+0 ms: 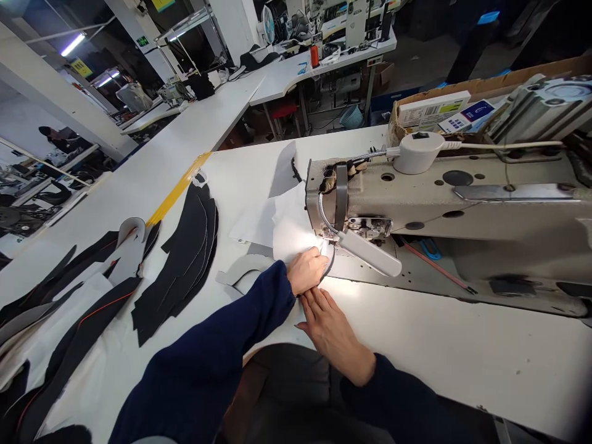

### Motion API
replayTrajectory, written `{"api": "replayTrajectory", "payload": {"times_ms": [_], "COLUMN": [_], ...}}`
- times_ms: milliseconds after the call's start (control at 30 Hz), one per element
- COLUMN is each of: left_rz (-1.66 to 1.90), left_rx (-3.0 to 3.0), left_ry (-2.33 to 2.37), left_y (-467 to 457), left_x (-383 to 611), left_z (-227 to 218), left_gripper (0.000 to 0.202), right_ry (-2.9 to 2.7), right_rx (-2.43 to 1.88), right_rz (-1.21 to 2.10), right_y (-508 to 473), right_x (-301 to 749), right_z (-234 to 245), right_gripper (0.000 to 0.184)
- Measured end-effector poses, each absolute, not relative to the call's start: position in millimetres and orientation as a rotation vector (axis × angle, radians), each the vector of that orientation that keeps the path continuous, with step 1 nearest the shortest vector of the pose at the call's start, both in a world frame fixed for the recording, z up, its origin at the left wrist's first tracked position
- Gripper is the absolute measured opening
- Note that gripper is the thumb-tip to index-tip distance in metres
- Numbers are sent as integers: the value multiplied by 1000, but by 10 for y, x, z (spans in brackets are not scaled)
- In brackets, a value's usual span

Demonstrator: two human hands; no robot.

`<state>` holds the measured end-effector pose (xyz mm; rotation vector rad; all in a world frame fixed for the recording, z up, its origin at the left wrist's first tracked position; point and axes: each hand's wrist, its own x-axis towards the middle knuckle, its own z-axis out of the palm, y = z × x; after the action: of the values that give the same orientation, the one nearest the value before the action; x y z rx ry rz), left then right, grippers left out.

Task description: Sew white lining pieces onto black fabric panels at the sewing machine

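"Where's the white fabric?"

"The white fabric (290,225) lies at the near-left end of the sewing machine (416,200), one edge running in under its head. A dark-edged piece (329,262) shows there too, just beside the left hand."

"And the left hand (308,270)?"

"It rests on the fabric just before the sewing machine's head, fingers curled and drawn together. Whether they pinch the cloth or only press on it, I can't tell."

"The right hand (333,330)?"

"On the near side of the sewing machine's head, its fingertips meeting the left hand. Those fingers lie stretched out side by side, with the thumb standing apart from them."

"What lights the spot?"

"A slim white lamp (372,253) on a bendy metal neck, hanging in front of the sewing machine's head."

"Anything else on the desk (462,345)?"

"Left of the sewing machine, past a curved grey piece (250,266), there's a stack of black pieces (187,259). Farther left of it lies a heap of black, white and grey pieces (99,314). Beyond the sewing machine sits a cardboard box (522,80) with smaller boxes inside."
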<state>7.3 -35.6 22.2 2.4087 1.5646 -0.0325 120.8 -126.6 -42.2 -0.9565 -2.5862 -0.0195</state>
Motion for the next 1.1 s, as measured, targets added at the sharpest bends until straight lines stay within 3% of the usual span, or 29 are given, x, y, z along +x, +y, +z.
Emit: {"api": "replayTrajectory", "payload": {"times_ms": [367, 567, 767, 1100], "left_rz": [306, 63, -113, -53], "left_rx": [2452, 2647, 2760, 2827], "left_ry": [1493, 1305, 1309, 1066], "left_y": [-63, -264, -423, -186], "left_x": [41, -165, -240, -283], "left_z": [95, 274, 230, 234], "left_gripper": [29, 28, 45, 34], "right_ry": [-2563, -2551, -2549, -2584], "right_rx": [-989, -990, -985, -1007], "right_rz": [-110, -101, -147, -116], "right_y": [-1107, -1054, -1027, -902], "right_x": [1272, 1287, 1247, 1385], "right_z": [-446, -433, -455, -402], "right_gripper": [57, 55, 52, 49]}}
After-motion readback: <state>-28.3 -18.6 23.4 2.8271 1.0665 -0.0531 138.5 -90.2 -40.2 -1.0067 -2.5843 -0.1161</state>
